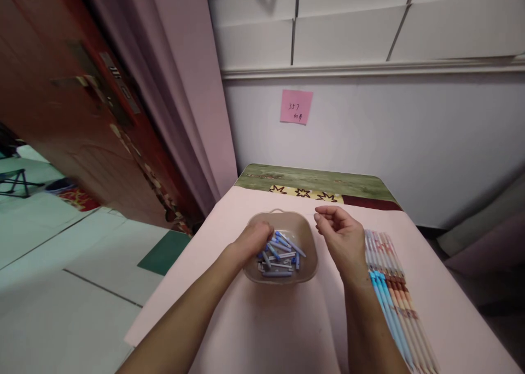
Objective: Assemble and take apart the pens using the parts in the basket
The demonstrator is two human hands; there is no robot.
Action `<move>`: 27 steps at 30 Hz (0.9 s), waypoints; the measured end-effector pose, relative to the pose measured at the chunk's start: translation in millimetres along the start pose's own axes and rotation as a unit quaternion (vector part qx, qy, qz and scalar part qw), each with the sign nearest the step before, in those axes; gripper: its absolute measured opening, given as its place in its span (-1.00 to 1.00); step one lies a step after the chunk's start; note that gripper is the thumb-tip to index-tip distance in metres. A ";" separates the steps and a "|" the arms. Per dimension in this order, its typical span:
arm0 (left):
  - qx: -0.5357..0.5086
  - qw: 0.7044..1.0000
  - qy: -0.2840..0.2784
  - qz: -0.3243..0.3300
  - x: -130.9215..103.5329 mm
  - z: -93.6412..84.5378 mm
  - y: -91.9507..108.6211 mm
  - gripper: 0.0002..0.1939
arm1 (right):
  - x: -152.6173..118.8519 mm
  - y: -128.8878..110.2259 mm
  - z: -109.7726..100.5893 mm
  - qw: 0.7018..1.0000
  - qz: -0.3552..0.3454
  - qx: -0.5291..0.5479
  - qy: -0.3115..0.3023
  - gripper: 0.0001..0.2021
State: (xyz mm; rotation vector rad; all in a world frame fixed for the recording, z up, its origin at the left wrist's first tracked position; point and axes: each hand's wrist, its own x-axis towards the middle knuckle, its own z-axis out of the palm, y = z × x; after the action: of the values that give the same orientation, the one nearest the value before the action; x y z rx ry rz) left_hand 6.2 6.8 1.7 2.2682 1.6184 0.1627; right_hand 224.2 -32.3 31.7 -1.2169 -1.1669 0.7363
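A brown plastic basket (310, 253) stands on the pink-covered table. Blue and lilac pen parts (281, 248) lie loosely inside it, with several thin pale pieces among them. My left hand (256, 237) reaches over the basket's left rim, its fingers bent down at the pen parts. The back of the hand hides most of its fingertips, so what they grip is unclear. To the right of the basket, my right hand (340, 232) is raised with curled fingers, thumb and index tips close together. Anything between those tips is too small to make out.
Beside my right forearm lie rows of pens: clear ones with printed barrels (383, 251), light-blue pens (391, 314) and brown-topped beige pens (412, 319). A pink note (296, 107) sticks to the wall behind the table (266, 330). A red-brown door (90, 106) stands at left.
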 end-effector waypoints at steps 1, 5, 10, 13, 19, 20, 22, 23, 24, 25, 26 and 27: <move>0.007 0.999 -0.021 0.024 -1.5 2.3 -2.5 -0.83 | 0.4 0.4 -0.4 1.000 0.000 0.001 0.001 -0.72; 0.020 0.993 -0.077 0.088 -13.2 10.5 -7.3 -0.71 | 1.0 0.5 -1.0 1.000 0.008 -0.001 0.003 -0.72; 0.036 0.991 -0.064 0.110 -21.7 16.9 -0.6 -0.83 | -1.7 -0.8 1.9 1.000 0.006 -0.021 -0.011 -0.73; 0.036 0.992 -0.042 0.117 -22.9 14.6 1.3 -0.87 | -3.6 -1.7 4.1 1.000 0.000 -0.017 -0.017 -0.75; 0.024 0.995 0.072 0.070 -27.0 3.6 -0.6 -0.82 | -3.7 -0.9 4.6 1.000 0.003 -0.018 -0.014 -0.73; 0.029 0.994 0.080 0.069 -27.6 4.4 -0.7 -0.82 | -3.3 -0.3 4.5 1.000 0.003 -0.019 -0.013 -0.72; 0.045 0.992 0.065 0.095 -28.4 9.0 -0.5 -0.83 | -2.2 1.0 4.2 1.000 0.005 -0.020 -0.012 -0.72; 0.052 0.991 0.046 0.115 -28.5 12.1 -0.3 -0.84 | -1.6 1.8 4.1 1.000 0.007 -0.021 -0.012 -0.72; 0.059 0.989 0.030 0.131 -28.5 15.0 0.0 -0.85 | -1.1 2.5 4.0 1.000 0.009 -0.021 -0.012 -0.71; 0.064 0.988 0.018 0.140 -28.2 17.3 0.5 -0.85 | -0.7 3.2 3.9 1.000 0.011 -0.020 -0.012 -0.71; 0.068 0.988 0.011 0.140 -27.5 18.4 1.0 -0.85 | -0.4 3.8 3.8 1.000 0.011 -0.020 -0.013 -0.71; 0.070 0.989 0.011 0.131 -26.3 18.3 1.7 -0.84 | -0.1 4.3 3.8 1.000 0.011 -0.020 -0.014 -0.71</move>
State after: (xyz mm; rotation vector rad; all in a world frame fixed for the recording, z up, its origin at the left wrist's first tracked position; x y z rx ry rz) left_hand 4.0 -22.1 -12.0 2.5909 1.3751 0.1429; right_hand 221.3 -30.1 27.3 -1.2579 -1.1987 0.7507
